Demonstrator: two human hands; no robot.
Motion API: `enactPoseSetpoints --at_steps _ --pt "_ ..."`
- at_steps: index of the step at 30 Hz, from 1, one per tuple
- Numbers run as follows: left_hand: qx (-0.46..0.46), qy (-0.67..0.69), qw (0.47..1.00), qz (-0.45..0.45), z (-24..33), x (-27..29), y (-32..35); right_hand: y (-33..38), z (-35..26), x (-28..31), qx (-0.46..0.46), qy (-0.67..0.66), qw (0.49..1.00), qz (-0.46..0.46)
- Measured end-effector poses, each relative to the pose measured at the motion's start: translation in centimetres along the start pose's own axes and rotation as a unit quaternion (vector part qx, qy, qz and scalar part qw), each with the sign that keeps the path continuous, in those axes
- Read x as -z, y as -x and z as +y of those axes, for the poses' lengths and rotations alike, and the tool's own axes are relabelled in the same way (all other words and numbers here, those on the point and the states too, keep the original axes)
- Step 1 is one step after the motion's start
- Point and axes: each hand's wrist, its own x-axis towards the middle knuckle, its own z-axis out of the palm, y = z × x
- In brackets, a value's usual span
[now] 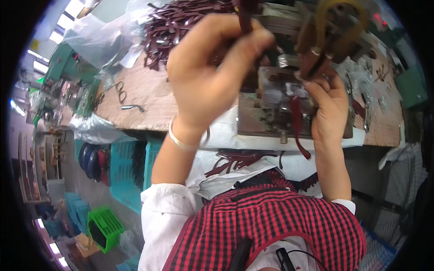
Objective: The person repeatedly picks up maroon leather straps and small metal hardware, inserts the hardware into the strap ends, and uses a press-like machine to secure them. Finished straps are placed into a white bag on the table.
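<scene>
My left hand is raised over the bench, blurred by motion. Its thumb and fingers are closed on a dark maroon strap that runs up out of the picture. Lower and to the right, my right hand is at the side of a metal bench machine. Its fingers are curled together by the machine's upper part, and what they grip is hidden. Beside that hand, a dark red strap lies across the machine bed and hangs over its front edge. A curved yellowish tube arches above the right hand.
A heap of maroon straps covers the back of the bench, near clear plastic bags. Scissors lie on the left. More straps rest on white cloth at my lap. Teal crates and a green crate stand left.
</scene>
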Motion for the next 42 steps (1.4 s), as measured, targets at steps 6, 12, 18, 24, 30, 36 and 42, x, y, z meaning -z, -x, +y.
enactPoseSetpoints --at_steps 6,12,18,24,30,36,42 --pt "-0.142 -0.182 0.962 -0.146 0.2 -1.4 2.6 3.3 -2.9 1.1 0.094 0.141 0.984 -0.062" --pt "-0.253 -0.306 0.887 -0.233 -1.0 -5.0 6.6 0.0 3.7 11.6 0.170 0.640 0.745 0.074" --pt "-0.276 -0.306 0.887 -0.210 -2.0 -5.1 6.9 0.0 5.8 13.4 0.161 0.590 0.782 0.117" --pt "-0.261 -0.292 0.903 -0.177 -2.2 -5.1 7.7 -2.5 4.7 12.0 0.284 0.644 0.699 -0.127" --pt "-0.189 -0.343 0.897 -0.206 4.0 -1.2 11.2 -1.9 5.8 14.1 0.203 0.513 0.832 0.062" --pt "-0.068 -0.568 0.820 0.031 2.9 9.9 5.5 -1.0 5.7 13.1 0.146 0.333 0.925 0.113" --pt "0.130 -0.660 0.717 -0.183 -7.2 12.6 6.6 -2.4 6.1 11.5 0.116 0.298 0.945 0.062"
